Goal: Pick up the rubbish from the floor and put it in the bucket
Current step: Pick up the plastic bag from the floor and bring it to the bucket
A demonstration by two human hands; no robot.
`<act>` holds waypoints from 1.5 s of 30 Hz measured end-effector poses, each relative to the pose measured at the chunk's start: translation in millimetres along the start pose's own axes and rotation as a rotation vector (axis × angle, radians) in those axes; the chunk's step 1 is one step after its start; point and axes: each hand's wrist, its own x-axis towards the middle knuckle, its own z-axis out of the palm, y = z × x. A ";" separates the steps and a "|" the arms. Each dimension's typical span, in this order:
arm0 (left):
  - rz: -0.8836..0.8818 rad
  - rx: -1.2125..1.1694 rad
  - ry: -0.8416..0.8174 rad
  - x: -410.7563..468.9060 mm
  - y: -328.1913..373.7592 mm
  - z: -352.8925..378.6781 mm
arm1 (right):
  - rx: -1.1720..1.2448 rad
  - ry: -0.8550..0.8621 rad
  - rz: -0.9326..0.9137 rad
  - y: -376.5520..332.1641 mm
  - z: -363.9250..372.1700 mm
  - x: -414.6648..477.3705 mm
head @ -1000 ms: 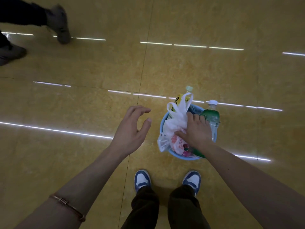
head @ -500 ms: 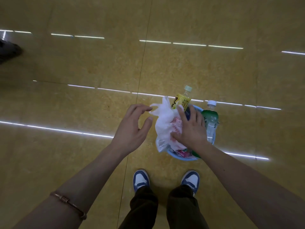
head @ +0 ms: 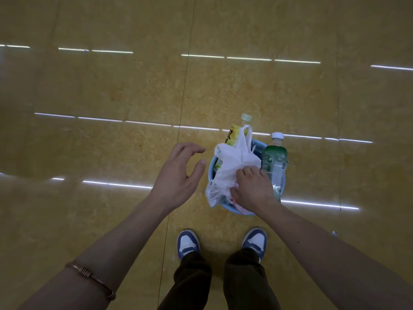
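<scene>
**Bag goes into an already crowded bucket**

I watch from the head camera as the right hand (head: 252, 191) bears down on a white plastic bag (head: 232, 166), fingers and thumb curled into the bunched film. The bag is thin, crumpled and half see-through. One handle loop stands up at the bucket's far rim, and its lower corner spills over the near-left rim. Something red and white shows beneath it.

The blue bucket (head: 224, 207) stands on the glossy yellow floor (head: 111, 97), just ahead of a pair of blue-and-white shoes (head: 187, 243) and right of a tile seam. Two bottles stand in it, necks above the rim. A yellow-labelled bottle (head: 234, 134) with a pale green cap is at the far side. A green bottle (head: 273, 159) with a white cap is at the right.

The left hand (head: 178, 175) hovers just beside the bucket's left rim, fingers spread and loosely curved, holding nothing. A copper-coloured bracelet (head: 89, 272) circles that forearm.

Dark characters mark the yellow label, and small print shows on the green label and the bag. I cannot read any of it.
</scene>
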 end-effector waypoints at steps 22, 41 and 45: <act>-0.010 -0.011 -0.009 2.7 -17.6 6.7 | 0.470 -0.529 -0.009 -1.5 38.1 27.9; 0.022 0.003 -0.028 3.4 -6.9 7.6 | 0.248 0.257 -0.033 -7.3 9.0 4.9; 0.010 -0.010 -0.013 4.6 -6.4 5.7 | 0.225 0.253 -0.043 -5.7 11.7 5.3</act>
